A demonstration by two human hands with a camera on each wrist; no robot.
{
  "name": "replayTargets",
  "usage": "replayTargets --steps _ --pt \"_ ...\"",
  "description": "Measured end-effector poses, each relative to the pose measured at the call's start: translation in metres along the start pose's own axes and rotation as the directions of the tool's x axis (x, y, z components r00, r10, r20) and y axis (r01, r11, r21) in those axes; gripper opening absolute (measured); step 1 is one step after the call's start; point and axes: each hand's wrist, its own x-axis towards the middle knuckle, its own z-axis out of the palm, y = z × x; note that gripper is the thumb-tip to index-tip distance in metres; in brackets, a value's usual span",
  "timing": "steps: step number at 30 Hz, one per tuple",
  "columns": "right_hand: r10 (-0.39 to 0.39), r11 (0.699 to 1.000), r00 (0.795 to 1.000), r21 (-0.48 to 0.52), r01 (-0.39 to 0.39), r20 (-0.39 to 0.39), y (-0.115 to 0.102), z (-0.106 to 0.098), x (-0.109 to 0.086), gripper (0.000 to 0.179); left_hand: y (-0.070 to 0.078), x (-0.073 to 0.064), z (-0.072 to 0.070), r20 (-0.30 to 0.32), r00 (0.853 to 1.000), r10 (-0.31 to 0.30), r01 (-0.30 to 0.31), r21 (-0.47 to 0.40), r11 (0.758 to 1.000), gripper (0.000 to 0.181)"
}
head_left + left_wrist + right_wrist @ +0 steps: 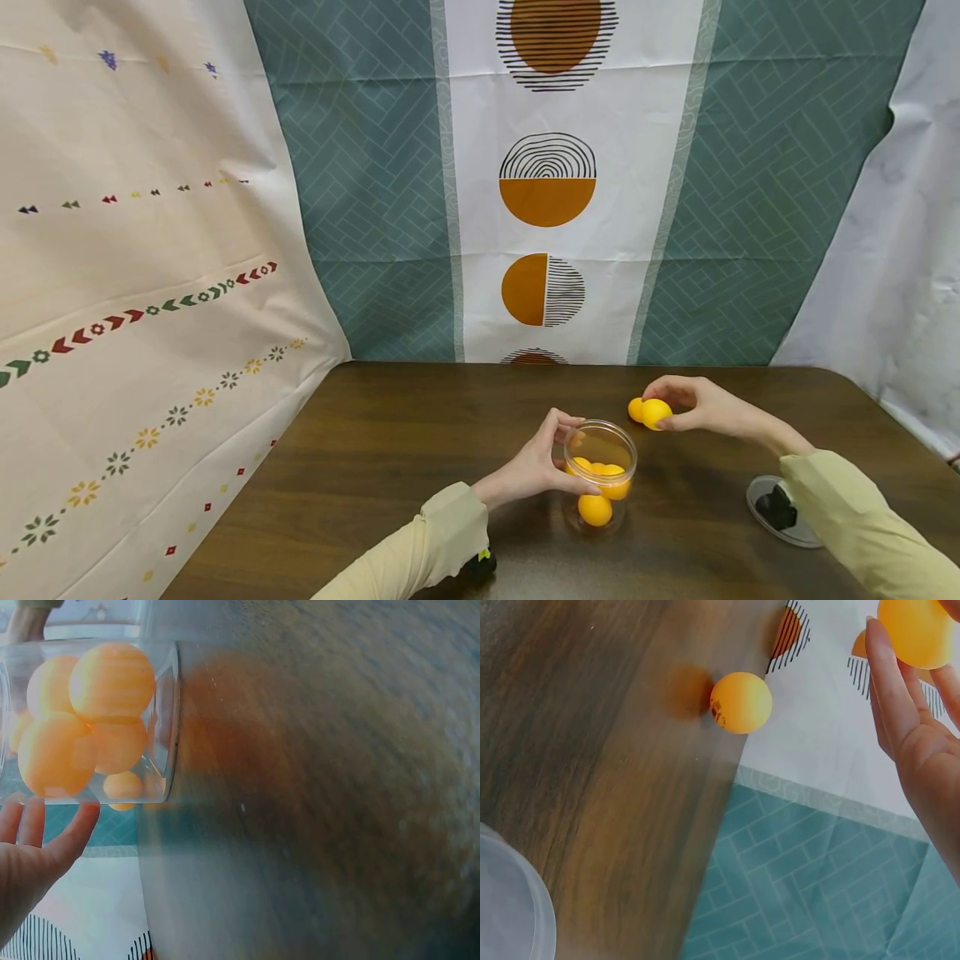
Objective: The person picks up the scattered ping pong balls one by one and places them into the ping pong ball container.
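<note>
In the head view my left hand [531, 467] grips the side of a clear jar [600, 437] standing on the brown table. Several orange ping-pong balls [595, 510] lie inside it, and the left wrist view shows these balls [112, 682] through the clear wall. Up and to the right of the jar, my right hand [701, 406] pinches one orange ping-pong ball [656, 414] between thumb and fingers. Another loose ball [635, 409] appears just behind it; in the right wrist view this ball [741, 703] rests on the table, apart from the hand.
A clear round lid [804, 533] lies on the table [420, 442] at the right, partly behind the right sleeve [862, 508]. Dark devices show under both sleeves. Patterned cloth [360, 208] hangs behind the table's far edge, with pale cloth at both sides.
</note>
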Motion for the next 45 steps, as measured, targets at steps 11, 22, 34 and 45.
replayTargets --steps 11,22,34,45 --pt "-0.064 0.998 0.998 0.002 0.064 0.021 -0.019 0.006 0.009 0.031 0.000 0.000 0.000 0.003 1.000 -0.002 0.002 -0.001 1.000 0.063" --pt "-0.085 0.996 0.996 0.035 0.083 0.042 -0.031 0.010 0.017 0.031 0.002 0.000 0.001 0.008 1.000 -0.012 0.012 -0.002 1.000 0.062" --pt "-0.102 0.990 0.993 0.106 0.096 0.053 -0.044 0.018 0.026 0.033 0.001 0.000 0.000 0.012 1.000 -0.017 0.018 -0.015 1.000 0.061" --pt "-0.078 0.993 0.995 0.096 0.072 0.057 -0.054 0.025 0.030 0.032 -0.001 0.001 -0.001 0.014 1.000 -0.003 0.003 -0.014 1.000 0.062"
